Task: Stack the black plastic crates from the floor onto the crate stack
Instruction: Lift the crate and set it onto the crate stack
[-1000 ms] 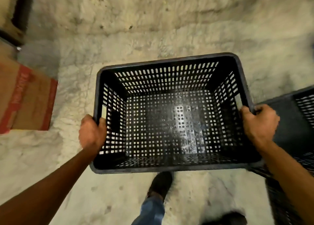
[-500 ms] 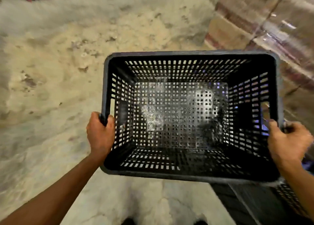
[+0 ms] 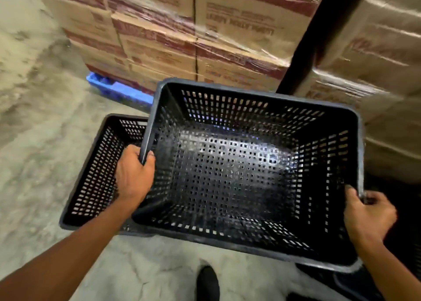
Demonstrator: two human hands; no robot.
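I hold an empty black perforated plastic crate [image 3: 239, 175] in the air, its opening facing up. My left hand [image 3: 133, 175] grips its left rim and my right hand [image 3: 369, 216] grips the rim at its near right corner. Below and to the left, a second black crate [image 3: 95, 175] stands open side up; the held crate overlaps its right part. Whether more crates sit under it is hidden. Another dark crate edge [image 3: 341, 282] shows below the held crate at the lower right.
Shrink-wrapped cardboard boxes [image 3: 182, 34] are stacked on a blue pallet [image 3: 118, 91] just behind the crates. A black upright post [image 3: 319, 34] stands at right with more wrapped boxes [image 3: 376, 50] beyond. Concrete floor [image 3: 34, 118] spreads left. My shoe [image 3: 208, 282] is below.
I have turned right with the crate in both hands. The wrapped boxes, blue pallet and second crate have come into view, and the held crate now hangs partly over that crate.
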